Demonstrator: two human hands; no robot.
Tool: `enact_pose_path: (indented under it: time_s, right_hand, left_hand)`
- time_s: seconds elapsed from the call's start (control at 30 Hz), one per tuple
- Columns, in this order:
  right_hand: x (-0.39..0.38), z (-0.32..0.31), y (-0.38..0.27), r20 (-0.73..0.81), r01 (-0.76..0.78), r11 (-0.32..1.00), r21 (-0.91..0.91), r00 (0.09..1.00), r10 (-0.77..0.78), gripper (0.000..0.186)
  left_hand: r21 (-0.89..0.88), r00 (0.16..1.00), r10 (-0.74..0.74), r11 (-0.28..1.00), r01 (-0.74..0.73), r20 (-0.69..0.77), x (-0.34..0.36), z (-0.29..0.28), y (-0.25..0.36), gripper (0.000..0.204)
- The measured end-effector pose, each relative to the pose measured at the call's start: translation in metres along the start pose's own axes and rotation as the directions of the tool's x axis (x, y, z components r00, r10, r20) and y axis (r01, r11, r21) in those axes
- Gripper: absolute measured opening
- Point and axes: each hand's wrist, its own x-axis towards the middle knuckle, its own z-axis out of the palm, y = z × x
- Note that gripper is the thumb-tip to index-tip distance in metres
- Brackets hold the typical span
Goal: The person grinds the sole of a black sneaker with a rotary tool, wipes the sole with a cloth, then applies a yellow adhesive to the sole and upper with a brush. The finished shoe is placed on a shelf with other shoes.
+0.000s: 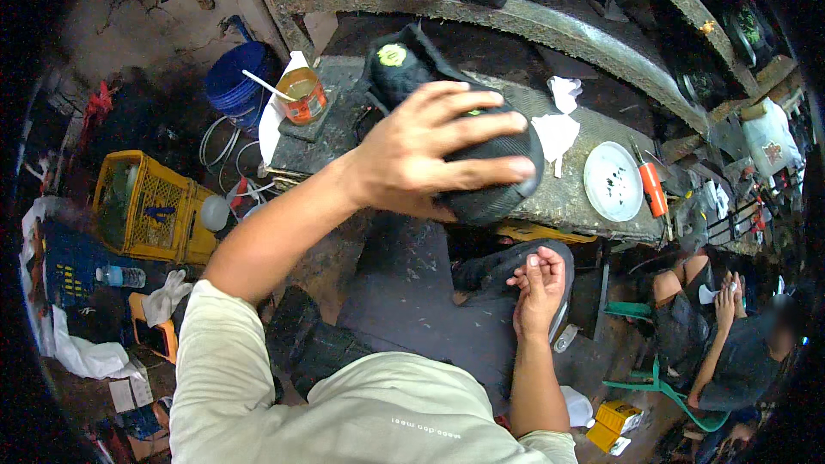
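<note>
Clasping a black shoe (494, 199) at the bench (571, 198), your left hand (412, 153) spread over it. Your right hand (539, 294) curled loosely, apart.

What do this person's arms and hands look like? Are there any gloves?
No gloves: the left hand and right hand are bare, and I can't see any rings or watch. The pale grey-green shirt has short, plain-looking sleeves.

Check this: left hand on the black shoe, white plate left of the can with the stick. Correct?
Not quite: the head view shows the white plate to the right of the can, not left. The left hand is indeed on the black shoe.
</note>
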Motion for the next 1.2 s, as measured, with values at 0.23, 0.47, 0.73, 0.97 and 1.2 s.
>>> enact_pose_path:
  time_s: [0.23, 0.47, 0.73, 0.97, 1.2]
  right_hand:
    - [-0.016, -0.017, 0.005, 0.014, 0.100, 0.979, -0.178, 0.995, -0.099, 0.030]
    - [-0.030, -0.103, 0.004, -0.074, 0.079, 0.501, -0.862, 0.958, -0.277, 0.038]
    - [-0.065, -0.109, 0.016, 0.148, 0.141, 0.395, -0.908, 0.989, -0.014, 0.074]
    - [-0.107, -0.133, 0.021, 0.159, 0.130, 0.540, -0.832, 0.987, 0.006, 0.081]
    - [-0.132, -0.168, 0.047, -0.081, -0.177, 0.766, -0.618, 0.984, 0.161, 0.082]
  left_hand:
    - [0.032, 0.832, -0.048, 0.999, 0.036, 0.552, -0.018, 0.061, -0.014, 0.088]
    - [-0.206, 0.825, -0.498, 0.807, 0.554, 0.267, -0.141, 0.058, 0.106, 0.066]
    - [0.186, 0.002, -0.882, 0.101, 0.977, 0.471, -0.203, 0.109, 0.132, 0.080]
    - [0.224, -0.116, -0.889, -0.015, 0.974, 0.443, -0.250, 0.144, 0.075, 0.068]
    - [-0.062, -0.182, -0.872, -0.234, 0.970, 0.454, -0.298, 0.136, 0.109, 0.070]
